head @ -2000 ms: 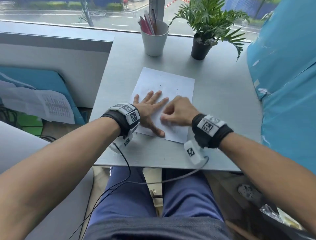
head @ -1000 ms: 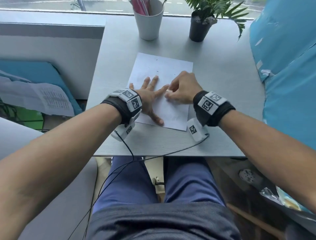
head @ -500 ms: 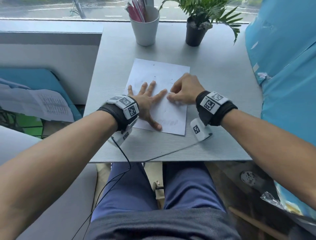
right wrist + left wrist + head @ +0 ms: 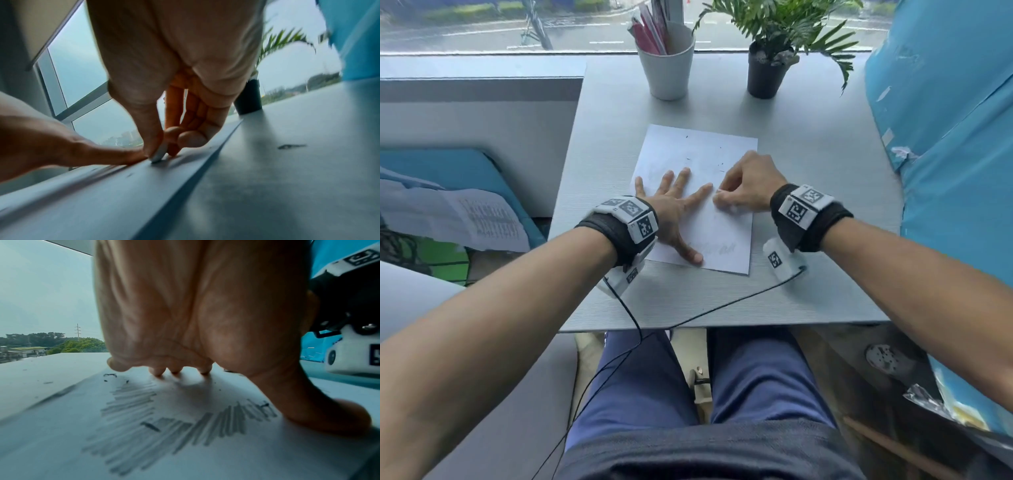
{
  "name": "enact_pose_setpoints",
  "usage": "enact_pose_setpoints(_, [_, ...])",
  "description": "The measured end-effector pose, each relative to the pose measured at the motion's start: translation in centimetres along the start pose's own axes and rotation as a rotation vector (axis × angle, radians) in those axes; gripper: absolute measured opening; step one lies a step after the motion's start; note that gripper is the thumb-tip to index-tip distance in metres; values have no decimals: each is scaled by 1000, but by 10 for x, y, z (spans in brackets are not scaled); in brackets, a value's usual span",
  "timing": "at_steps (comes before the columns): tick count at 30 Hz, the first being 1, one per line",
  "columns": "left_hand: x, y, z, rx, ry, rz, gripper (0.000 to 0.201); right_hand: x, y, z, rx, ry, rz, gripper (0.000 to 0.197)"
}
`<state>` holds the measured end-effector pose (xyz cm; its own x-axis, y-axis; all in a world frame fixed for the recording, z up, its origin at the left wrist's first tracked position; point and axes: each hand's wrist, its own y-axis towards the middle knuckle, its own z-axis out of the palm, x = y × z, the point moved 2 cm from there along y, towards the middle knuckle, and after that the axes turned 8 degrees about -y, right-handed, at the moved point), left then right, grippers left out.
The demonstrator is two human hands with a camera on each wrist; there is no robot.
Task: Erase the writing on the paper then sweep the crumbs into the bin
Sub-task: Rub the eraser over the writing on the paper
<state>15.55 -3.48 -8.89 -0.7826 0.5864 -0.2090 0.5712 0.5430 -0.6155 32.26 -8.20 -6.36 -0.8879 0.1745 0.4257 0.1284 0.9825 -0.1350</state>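
The right hand (image 4: 748, 183) pinches a small white eraser (image 4: 159, 154) against the paper (image 4: 697, 161); half a second ago it rubbed a little nearer the paper's middle. The left hand (image 4: 671, 209) stays flat, fingers spread, pressing the one sheet on the bench (image 4: 825, 171). Pencil scribble (image 4: 174, 426) remains near the thumb. Several dark crumbs (image 4: 720, 166) dot the sheet. Behind stand one cup (image 4: 667, 65) and one plant (image 4: 770, 65).

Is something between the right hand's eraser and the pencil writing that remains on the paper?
Nothing visible lies between them. The right hand pinches a small white eraser; the grey pencil scribble lies bare on the white paper sheet, beside the left hand.
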Motion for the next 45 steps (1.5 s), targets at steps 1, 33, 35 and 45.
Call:
enact_pose_setpoints(1, [-1, -1, 0, 4, -1, -3, 147, 2, -2, 4, 7, 7, -5, 13])
enact_pose_setpoints(33, [24, -16, 20, -153, 5, 27, 116, -28, -12, 2, -25, -232, 53, 15])
enact_pose_setpoints(35, [30, -22, 18, -210, 77, -100, 113, -27, -13, 1, -15, -251, 41, 14])
enact_pose_setpoints(45, [-55, -36, 65, -59, 144, 598, 88, -21, -16, -4, -14, -307, 0, 11])
